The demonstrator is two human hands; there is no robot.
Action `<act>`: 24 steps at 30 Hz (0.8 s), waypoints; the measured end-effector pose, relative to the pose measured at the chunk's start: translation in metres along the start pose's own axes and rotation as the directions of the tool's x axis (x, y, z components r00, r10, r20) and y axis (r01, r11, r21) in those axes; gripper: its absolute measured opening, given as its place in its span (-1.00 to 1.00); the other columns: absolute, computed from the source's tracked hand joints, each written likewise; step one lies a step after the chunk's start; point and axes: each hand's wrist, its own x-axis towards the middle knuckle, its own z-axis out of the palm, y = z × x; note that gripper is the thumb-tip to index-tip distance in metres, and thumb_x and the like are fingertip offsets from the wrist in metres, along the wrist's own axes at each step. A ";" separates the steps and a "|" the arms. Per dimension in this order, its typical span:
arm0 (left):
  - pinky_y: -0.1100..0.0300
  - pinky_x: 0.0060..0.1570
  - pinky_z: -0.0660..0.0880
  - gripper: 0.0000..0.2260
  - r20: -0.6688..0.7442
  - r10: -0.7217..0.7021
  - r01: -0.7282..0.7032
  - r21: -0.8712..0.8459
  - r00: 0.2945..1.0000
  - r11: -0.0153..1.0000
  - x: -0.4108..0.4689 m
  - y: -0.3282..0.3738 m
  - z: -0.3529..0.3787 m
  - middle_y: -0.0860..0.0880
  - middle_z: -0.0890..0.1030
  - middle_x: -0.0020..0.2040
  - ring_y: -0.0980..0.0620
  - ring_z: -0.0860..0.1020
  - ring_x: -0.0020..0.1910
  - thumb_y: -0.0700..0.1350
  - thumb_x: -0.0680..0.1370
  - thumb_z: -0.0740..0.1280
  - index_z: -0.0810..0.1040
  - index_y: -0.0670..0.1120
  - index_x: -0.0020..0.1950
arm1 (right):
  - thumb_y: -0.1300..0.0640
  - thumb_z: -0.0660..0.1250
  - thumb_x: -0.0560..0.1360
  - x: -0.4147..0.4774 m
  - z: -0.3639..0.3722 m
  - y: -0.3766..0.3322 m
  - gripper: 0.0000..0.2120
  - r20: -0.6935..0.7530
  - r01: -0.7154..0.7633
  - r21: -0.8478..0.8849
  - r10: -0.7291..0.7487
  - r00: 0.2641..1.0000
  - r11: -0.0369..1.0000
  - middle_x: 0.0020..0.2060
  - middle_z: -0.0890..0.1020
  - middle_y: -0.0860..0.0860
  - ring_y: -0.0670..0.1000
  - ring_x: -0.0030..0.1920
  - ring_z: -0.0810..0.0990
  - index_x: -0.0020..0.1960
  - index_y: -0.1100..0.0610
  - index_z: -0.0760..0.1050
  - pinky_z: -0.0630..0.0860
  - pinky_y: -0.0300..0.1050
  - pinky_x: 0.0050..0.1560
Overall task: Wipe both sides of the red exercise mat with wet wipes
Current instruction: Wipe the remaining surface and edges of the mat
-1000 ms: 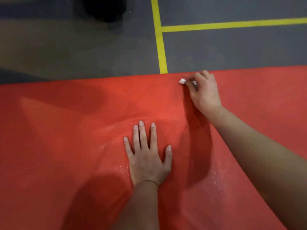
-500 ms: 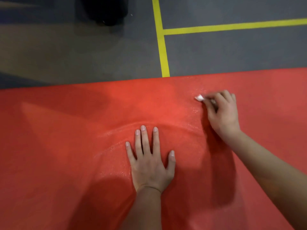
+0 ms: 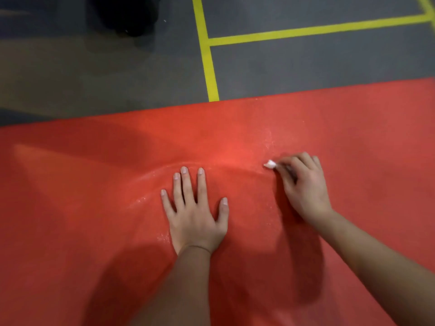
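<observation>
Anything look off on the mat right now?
The mat bulges in a ripple just beyond the left hand, so it isn't flat there. Glistening specks nearby look like moisture, not damage. The right hand pinches the wipe.

Dim, warm indoor light — hottest patch on the red mat (image 3: 230,158) just above the left hand (image 3: 195,222). Broad soft shadows under both forearms and over the mat's left side. Wet sheen glints near the right hand (image 3: 306,191); its fingers (image 3: 303,161) and the wipe (image 3: 270,164) are motion-blurred. Floor (image 3: 117,74) murky, whole frame soft — dark object (image 3: 127,12) at top lost in shadow.
</observation>
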 end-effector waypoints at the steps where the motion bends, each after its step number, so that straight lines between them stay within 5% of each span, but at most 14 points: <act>1: -0.31 0.55 0.03 -0.27 0.000 0.004 -0.004 0.003 1.000 1.000 0.000 0.001 0.000 -0.18 0.11 0.66 -0.17 0.09 0.64 0.29 0.57 0.13 0.16 -0.03 0.67 | 0.15 0.41 0.58 0.007 0.005 0.003 -0.96 -0.024 -0.024 -0.003 0.024 0.999 1.000 -0.09 0.60 0.01 0.17 -0.11 0.54 0.02 0.08 0.64 0.32 -0.05 0.01; 5: -0.30 0.55 0.03 -0.26 -0.003 -0.023 0.023 0.006 1.000 1.000 0.000 0.001 -0.001 -0.17 0.11 0.66 -0.16 0.09 0.64 0.30 0.56 0.09 0.16 -0.02 0.67 | 0.14 0.39 0.56 0.024 0.013 -0.003 -0.94 -0.060 -0.060 0.001 0.060 0.996 0.998 -0.09 0.57 0.02 0.20 -0.11 0.51 0.01 0.07 0.64 0.39 0.03 -0.02; 12: -0.30 0.55 0.00 -0.26 0.001 -0.011 0.011 0.002 1.000 1.000 0.001 0.001 0.000 -0.18 0.12 0.66 -0.17 0.07 0.64 0.32 0.56 0.02 0.13 -0.01 0.67 | -0.07 0.27 0.58 -0.102 -0.027 -0.006 -0.82 0.034 -0.073 -0.007 0.074 0.997 0.997 -0.08 0.59 -0.11 0.12 -0.12 0.51 0.01 -0.05 0.63 0.45 0.12 -0.08; 17: -0.33 0.55 -0.09 -0.18 0.055 0.010 -0.009 -0.018 0.998 1.000 0.001 0.000 -0.005 -0.18 0.03 0.67 -0.16 -0.04 0.65 0.48 0.54 -0.11 0.01 0.04 0.69 | 0.03 0.42 0.54 -0.093 -0.025 -0.013 -0.92 -0.015 -0.119 -0.078 0.118 0.993 0.990 -0.16 0.56 0.01 0.20 -0.12 0.51 -0.06 0.02 0.66 0.42 0.06 -0.13; 24: -0.50 0.42 -0.31 -0.21 0.365 -0.002 -0.005 0.018 0.931 1.000 0.005 0.000 -0.036 -0.12 -0.24 0.67 -0.14 -0.26 0.64 0.56 0.50 -0.12 -0.20 0.27 0.64 | -0.23 0.22 0.57 -0.227 -0.066 -0.022 -0.69 0.043 -0.126 -0.088 0.130 0.991 0.988 -0.20 0.56 -0.09 0.08 -0.12 0.52 -0.07 -0.10 0.65 0.43 0.03 -0.19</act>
